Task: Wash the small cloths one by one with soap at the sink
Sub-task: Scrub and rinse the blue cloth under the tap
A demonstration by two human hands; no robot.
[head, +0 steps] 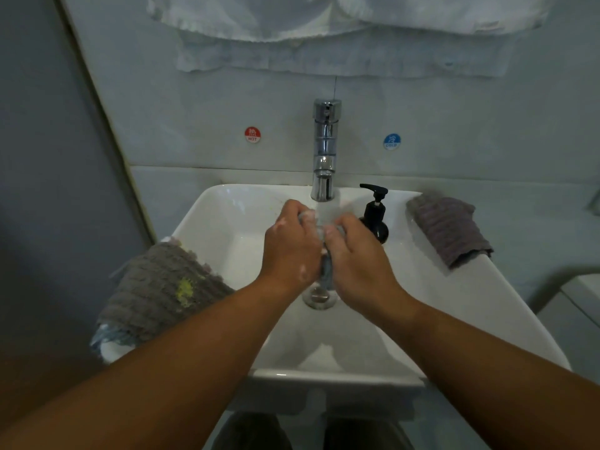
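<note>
Over the white sink (pixel 454 303), my left hand (pixel 290 245) and my right hand (pixel 357 254) grip one small grey cloth (pixel 326 267) between them. The cloth is bunched and hangs down toward the drain (pixel 319 298). Both hands sit just under the chrome tap (pixel 324 151), where water runs onto the cloth. Soap suds show on my left hand. A black soap pump bottle (pixel 376 216) stands on the sink rim, right behind my right hand. Most of the cloth is hidden by my fingers.
A brown-grey cloth with a yellow patch (pixel 162 293) drapes over the sink's left rim. A folded grey cloth (pixel 448 228) lies on the right rim. White towels (pixel 341 27) hang on the wall above. Red hot and blue cold stickers flank the tap.
</note>
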